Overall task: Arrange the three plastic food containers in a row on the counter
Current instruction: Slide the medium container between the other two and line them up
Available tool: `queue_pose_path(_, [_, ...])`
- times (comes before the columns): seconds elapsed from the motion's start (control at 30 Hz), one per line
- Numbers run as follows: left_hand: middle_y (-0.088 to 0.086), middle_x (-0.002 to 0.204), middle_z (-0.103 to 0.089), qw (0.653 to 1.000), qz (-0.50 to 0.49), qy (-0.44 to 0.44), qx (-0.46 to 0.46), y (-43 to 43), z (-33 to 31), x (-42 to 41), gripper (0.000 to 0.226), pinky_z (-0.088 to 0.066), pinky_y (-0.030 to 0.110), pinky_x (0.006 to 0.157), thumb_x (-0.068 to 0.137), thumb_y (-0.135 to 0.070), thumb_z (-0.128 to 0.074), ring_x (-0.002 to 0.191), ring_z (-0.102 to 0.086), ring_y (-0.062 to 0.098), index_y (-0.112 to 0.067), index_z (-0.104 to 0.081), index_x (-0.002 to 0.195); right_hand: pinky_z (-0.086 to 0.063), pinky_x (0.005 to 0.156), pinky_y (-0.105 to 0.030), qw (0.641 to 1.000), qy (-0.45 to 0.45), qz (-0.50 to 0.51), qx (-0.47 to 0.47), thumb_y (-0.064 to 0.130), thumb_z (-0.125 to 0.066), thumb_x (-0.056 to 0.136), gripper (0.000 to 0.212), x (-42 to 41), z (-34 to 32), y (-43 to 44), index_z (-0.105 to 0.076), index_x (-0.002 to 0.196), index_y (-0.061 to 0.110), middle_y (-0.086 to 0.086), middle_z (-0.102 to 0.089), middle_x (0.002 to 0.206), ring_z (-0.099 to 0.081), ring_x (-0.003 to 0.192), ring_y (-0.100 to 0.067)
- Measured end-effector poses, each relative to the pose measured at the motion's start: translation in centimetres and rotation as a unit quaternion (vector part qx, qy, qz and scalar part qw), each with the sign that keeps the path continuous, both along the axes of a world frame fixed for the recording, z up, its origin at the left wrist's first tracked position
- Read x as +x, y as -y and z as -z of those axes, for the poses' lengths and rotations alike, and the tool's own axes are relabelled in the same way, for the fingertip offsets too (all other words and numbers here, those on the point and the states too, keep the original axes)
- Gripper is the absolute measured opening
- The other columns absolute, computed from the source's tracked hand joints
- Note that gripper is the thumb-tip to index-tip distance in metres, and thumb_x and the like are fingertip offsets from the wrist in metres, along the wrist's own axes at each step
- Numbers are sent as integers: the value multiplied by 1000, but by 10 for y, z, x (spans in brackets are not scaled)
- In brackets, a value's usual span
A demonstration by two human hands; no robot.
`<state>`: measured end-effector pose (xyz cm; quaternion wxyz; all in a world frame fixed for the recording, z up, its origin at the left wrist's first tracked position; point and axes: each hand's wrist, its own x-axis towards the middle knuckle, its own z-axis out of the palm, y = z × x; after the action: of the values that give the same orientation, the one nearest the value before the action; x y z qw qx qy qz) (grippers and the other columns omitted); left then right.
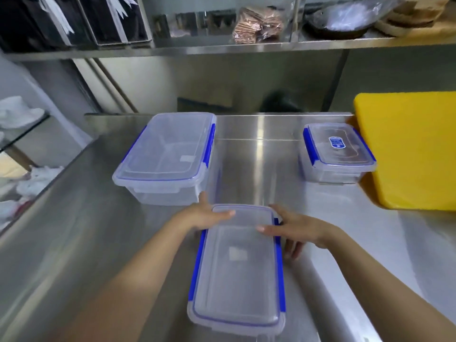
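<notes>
Three clear plastic containers with blue clips stand on the steel counter [86, 230]. The large container [167, 154] is at the back left. The small container [336, 153], with a blue label on its lid, is at the back right. The medium container [238, 270] lies lengthwise near the front edge. My left hand [206, 214] grips its far left corner, thumb on the lid. My right hand [297, 227] grips its far right side, thumb on the lid and fingers down the wall.
A thick yellow cutting board [414, 149] lies at the right, touching the small container. A steel shelf [222, 48] overhead holds wrapped biscuits, bowls and black boxes. A glass shelf [22, 129] with white cloths is at the left.
</notes>
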<state>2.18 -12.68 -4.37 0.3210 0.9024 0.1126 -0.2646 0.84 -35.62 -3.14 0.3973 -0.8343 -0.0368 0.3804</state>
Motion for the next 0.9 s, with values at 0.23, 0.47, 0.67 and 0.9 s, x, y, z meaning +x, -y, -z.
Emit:
queue_pose_path(0.23, [-3, 118, -45, 994, -68, -10, -80, 2, 0, -32, 91, -58, 36, 63, 75, -49, -70, 103, -59, 24, -15, -17, 141, -54, 47, -35, 988, 48, 133, 64, 33, -70, 80, 65, -4, 12, -9, -29, 130, 23, -13, -57, 97, -60, 68, -25])
queue_pose_path(0.47, [0, 158, -5, 976, -34, 125, -172, 27, -5, -33, 110, -26, 37, 114, 70, -47, -76, 144, -16, 20, -23, -3, 148, -36, 109, -52, 954, 249, 163, -28, 52, -64, 77, 91, 11, 12, -8, -16, 147, 18, -13, -24, 154, -35, 136, -33])
queue_pose_path(0.67, [-2, 144, 47, 947, 301, -43, 105, 19, -27, -44, 143, 3, 44, 119, 59, -41, -85, 135, 38, 16, -34, 35, 137, 7, 119, -52, 927, 140, -272, -217, 69, -69, 59, 133, -12, -13, -1, 30, 140, 32, -4, 41, 149, 35, 138, -21])
queue_pose_path(0.9, [-12, 143, 48, 949, 301, 24, 85, 16, -7, -48, 135, -9, 43, 118, 57, -37, -86, 127, 48, 9, -48, 21, 140, 14, 116, -57, 896, 163, -289, -296, 61, -77, 55, 141, -16, -3, -14, 32, 139, 29, -4, 49, 140, 39, 135, -28])
